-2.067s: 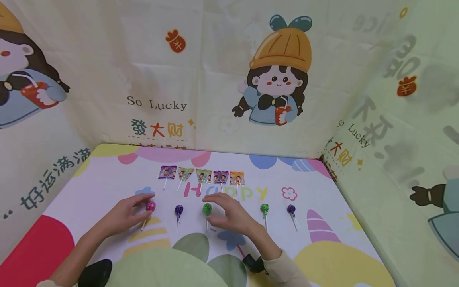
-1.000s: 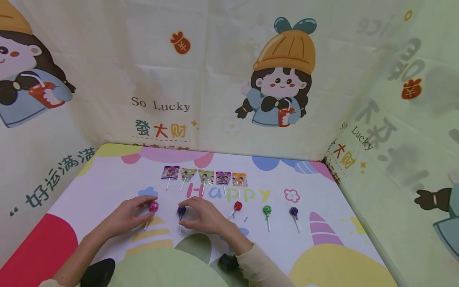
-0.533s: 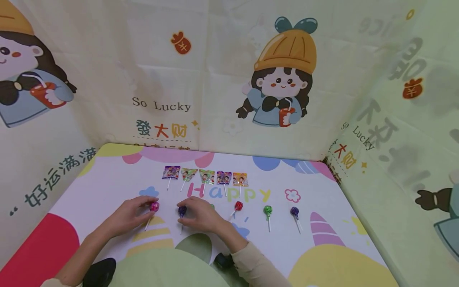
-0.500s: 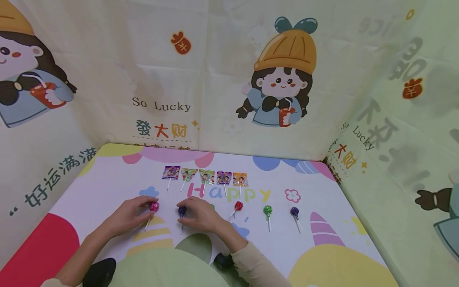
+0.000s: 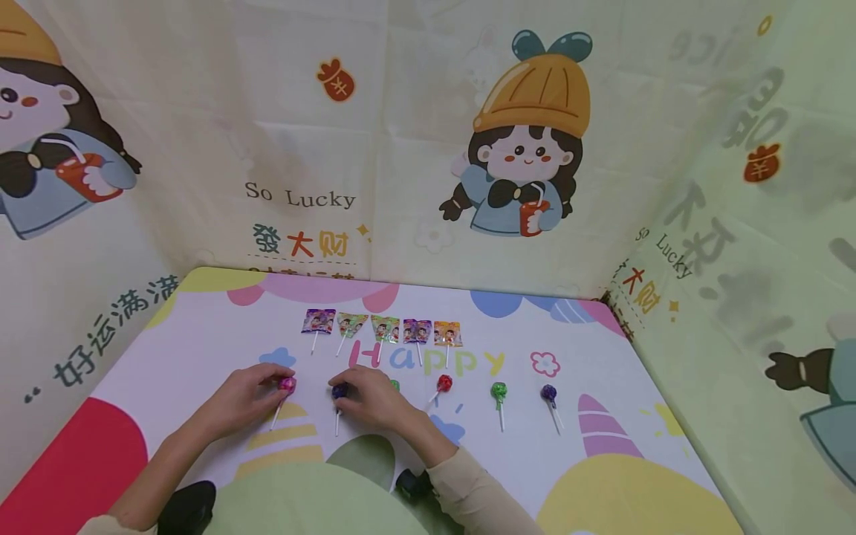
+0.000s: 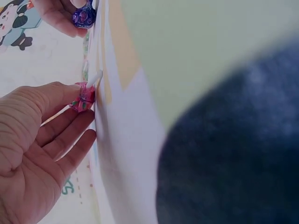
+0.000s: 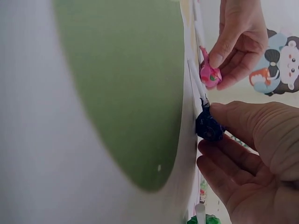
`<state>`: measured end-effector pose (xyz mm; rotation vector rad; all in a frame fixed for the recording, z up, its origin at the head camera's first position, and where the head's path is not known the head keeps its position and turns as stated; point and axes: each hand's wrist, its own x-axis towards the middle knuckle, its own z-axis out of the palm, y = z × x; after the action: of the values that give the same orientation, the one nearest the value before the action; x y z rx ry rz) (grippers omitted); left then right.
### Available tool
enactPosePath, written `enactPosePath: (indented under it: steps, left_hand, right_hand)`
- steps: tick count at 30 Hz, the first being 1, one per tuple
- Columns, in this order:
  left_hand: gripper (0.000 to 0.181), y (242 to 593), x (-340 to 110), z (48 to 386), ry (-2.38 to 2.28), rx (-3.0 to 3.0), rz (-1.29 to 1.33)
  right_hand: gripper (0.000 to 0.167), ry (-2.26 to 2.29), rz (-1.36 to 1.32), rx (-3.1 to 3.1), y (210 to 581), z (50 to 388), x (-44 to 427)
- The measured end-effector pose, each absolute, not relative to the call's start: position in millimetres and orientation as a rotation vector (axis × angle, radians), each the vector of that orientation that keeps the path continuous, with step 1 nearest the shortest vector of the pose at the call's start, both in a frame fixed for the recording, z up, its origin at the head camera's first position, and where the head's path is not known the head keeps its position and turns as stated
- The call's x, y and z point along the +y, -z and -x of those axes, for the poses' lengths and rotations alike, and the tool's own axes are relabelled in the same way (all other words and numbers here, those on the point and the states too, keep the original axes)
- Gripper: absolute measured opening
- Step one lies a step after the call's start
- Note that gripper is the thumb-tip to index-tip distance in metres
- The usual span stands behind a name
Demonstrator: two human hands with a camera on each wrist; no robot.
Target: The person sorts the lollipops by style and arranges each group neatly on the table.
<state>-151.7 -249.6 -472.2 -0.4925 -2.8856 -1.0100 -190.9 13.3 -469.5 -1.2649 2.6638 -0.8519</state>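
My left hand [image 5: 235, 401] pinches a pink-wrapped lollipop [image 5: 287, 385] by its round head at the left end of the near row. Thumb and fingers lie on either side of it in the left wrist view. To the right, my right hand [image 5: 374, 399] pinches the head of a dark purple lollipop [image 7: 210, 125] between thumb and index finger; its white stick points toward me. Both lollipops are at the table surface. A green lollipop [image 5: 395, 385] is mostly hidden behind the right hand. Farther right lie a red lollipop [image 5: 444, 383], another green lollipop [image 5: 498, 392] and another purple lollipop [image 5: 549, 394].
Several flat-packed lollipops [image 5: 386, 328] lie in a row farther back on the printed table mat [image 5: 414, 305]. A patterned cloth backdrop [image 5: 408, 148] rises behind and at both sides. Dark wrist devices [image 5: 187, 507] sit below both forearms.
My right hand moved left from the green lollipop to the purple one, revealing the red lollipop, and its fingers have since closed in. My left hand stays at the pink lollipop, its fingers now closer around it.
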Motion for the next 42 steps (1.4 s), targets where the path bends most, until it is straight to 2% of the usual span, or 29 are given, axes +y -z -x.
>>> enactPosePath:
  steps: [15,35,42]
  left_hand:
    - [0.032,472.6,-247.5,155.0,1.018,-2.878,0.497]
    - [0.026,474.0,-242.1,159.9,1.103,-2.891,0.415]
    - [0.025,471.0,-240.8,166.6,1.154,-2.861,0.410]
  right_hand:
    - [0.024,0.921,1.176,2.660,472.0,194.0,12.3]
    - [0.021,0.999,1.207,2.639,476.5,194.1,12.0]
    - [0.021,1.028,1.108,2.614,475.3,192.9,12.1]
